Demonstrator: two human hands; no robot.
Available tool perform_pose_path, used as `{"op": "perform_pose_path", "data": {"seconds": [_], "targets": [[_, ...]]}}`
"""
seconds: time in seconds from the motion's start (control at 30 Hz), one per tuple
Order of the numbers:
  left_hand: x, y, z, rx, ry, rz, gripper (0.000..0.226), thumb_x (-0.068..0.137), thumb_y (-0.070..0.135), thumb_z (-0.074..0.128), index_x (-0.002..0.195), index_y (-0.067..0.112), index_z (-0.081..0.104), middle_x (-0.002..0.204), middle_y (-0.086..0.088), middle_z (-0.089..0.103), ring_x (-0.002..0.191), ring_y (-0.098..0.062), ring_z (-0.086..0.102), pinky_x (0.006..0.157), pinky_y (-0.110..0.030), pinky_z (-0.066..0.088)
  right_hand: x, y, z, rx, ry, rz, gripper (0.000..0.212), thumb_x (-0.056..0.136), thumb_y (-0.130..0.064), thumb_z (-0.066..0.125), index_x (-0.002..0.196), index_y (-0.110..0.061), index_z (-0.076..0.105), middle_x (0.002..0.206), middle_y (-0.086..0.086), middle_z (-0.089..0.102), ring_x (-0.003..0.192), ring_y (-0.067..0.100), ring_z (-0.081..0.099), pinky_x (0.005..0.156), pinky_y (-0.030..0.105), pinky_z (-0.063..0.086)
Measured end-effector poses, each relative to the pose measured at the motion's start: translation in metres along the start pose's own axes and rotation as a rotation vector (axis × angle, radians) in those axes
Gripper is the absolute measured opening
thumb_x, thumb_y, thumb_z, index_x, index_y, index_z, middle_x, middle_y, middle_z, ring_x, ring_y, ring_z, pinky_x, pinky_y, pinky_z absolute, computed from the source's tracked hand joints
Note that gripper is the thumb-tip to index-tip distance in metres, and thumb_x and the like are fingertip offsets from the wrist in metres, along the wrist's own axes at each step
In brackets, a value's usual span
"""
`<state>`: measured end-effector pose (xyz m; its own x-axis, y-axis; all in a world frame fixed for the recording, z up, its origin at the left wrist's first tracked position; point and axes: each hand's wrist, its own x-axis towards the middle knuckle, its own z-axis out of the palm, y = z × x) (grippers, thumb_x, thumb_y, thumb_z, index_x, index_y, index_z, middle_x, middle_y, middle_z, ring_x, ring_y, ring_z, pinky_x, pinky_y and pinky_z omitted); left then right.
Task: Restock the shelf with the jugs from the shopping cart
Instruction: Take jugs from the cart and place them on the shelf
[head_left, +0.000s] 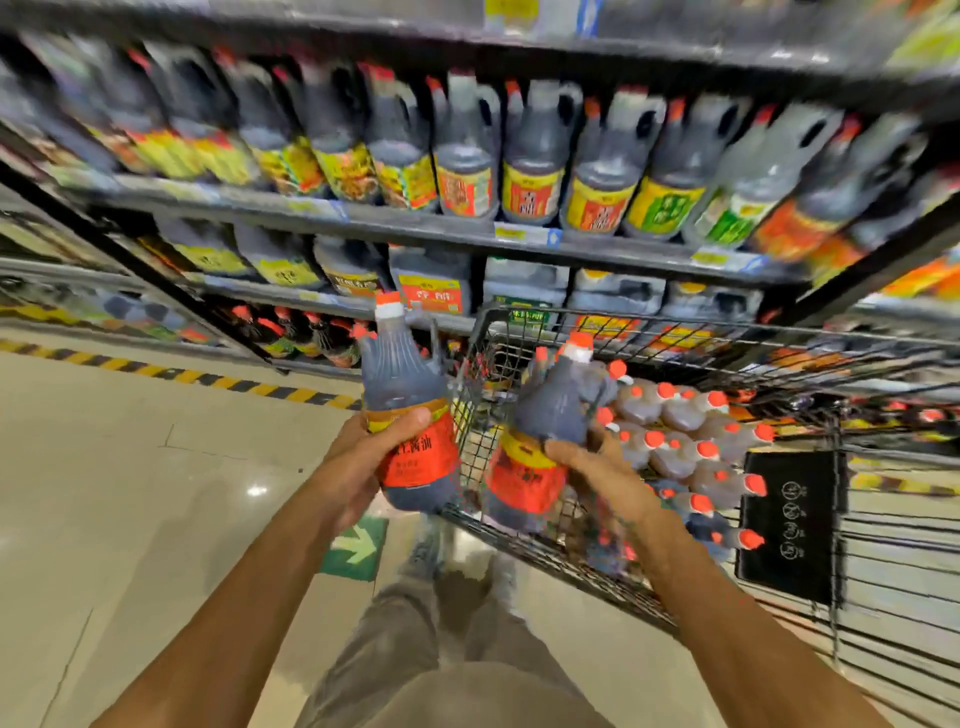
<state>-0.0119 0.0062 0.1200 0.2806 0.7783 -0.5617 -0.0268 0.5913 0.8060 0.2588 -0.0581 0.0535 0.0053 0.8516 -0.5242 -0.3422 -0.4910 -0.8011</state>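
Two jugs are in the air, one in each grip. The left grip (371, 457) is wrapped round the lower body of the left jug (400, 384), with the thumb lying across the top edge of its red label and the fingers curled behind. This jug stands nearly upright, red-and-white cap on top, just outside the left side of the shopping cart (675, 332) and above the floor (130, 467). The right grip (597, 462) grasps the right jug (550, 410) at about mid-height, thumb across the yellow band above the red label and fingers behind. This one leans with its cap toward the right and hangs over the near left corner of the cart. Both jugs hold dark liquid. Deeper in the cart lie many more red-capped jugs (691, 441), packed on their sides in rows, and a black panel (792, 525) with white marks hangs on the cart's near end. Beyond the cart runs the shelf (415, 228), with price tags along its front edge and a full row of dark handled jugs (535, 156) with yellow, red and green labels standing on it. On the level below sit bigger square containers (431, 280), and small bottles stand lower still; all of it is blurred. Yellow-and-black tape (182, 374) runs along the floor at the foot of the shelving, and a green arrow sticker (356, 545) lies on the tiles near the person's feet, above grey trousers (441, 649).
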Motion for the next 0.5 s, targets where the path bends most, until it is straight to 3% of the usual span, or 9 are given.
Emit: {"op": "perform_pose_path", "data": {"seconds": [0.13,0.23,0.37,0.5], "targets": [[-0.019,0.029,-0.021,-0.101,0.044,0.098,0.049,0.076,0.031,0.078,0.121,0.014,0.069,0.115,-0.013,0.073,0.101,-0.029,0.071,0.08,-0.037,0.059,0.002,-0.046,0.053,0.255,-0.06,0.004,0.101,0.033,-0.047,0.101,0.117,-0.001,0.068,0.105,0.017,0.076,0.086,0.029,0.075,0.084,0.049,0.061],[-0.028,0.046,-0.044,-0.157,0.08,0.168,0.065,0.071,0.036,0.08,0.131,0.016,0.062,0.126,-0.017,0.068,0.111,-0.032,0.067,0.086,-0.042,0.057,0.007,-0.079,0.092,0.173,-0.051,-0.113,0.097,0.036,-0.051,0.101,0.117,-0.006,0.07,0.103,0.015,0.077,0.083,0.027,0.076,0.076,0.044,0.063],[-0.04,0.074,-0.083,-0.231,0.148,0.273,0.075,0.067,0.037,0.082,0.136,0.019,0.058,0.126,-0.014,0.068,0.109,-0.031,0.068,0.083,-0.041,0.059,0.009,-0.112,0.154,0.046,-0.1,-0.207,0.095,0.042,-0.05,0.1,0.119,-0.005,0.068,0.105,0.016,0.078,0.085,0.025,0.077,0.071,0.036,0.06],[-0.052,0.109,-0.136,-0.253,0.154,0.362,0.056,0.083,0.027,0.077,0.135,0.021,0.057,0.121,-0.012,0.071,0.105,-0.027,0.07,0.08,-0.04,0.059,0.022,-0.139,0.23,-0.07,-0.113,-0.26,0.081,0.055,-0.041,0.096,0.121,-0.005,0.066,0.105,0.015,0.078,0.088,0.027,0.076,0.077,0.04,0.061]]}}
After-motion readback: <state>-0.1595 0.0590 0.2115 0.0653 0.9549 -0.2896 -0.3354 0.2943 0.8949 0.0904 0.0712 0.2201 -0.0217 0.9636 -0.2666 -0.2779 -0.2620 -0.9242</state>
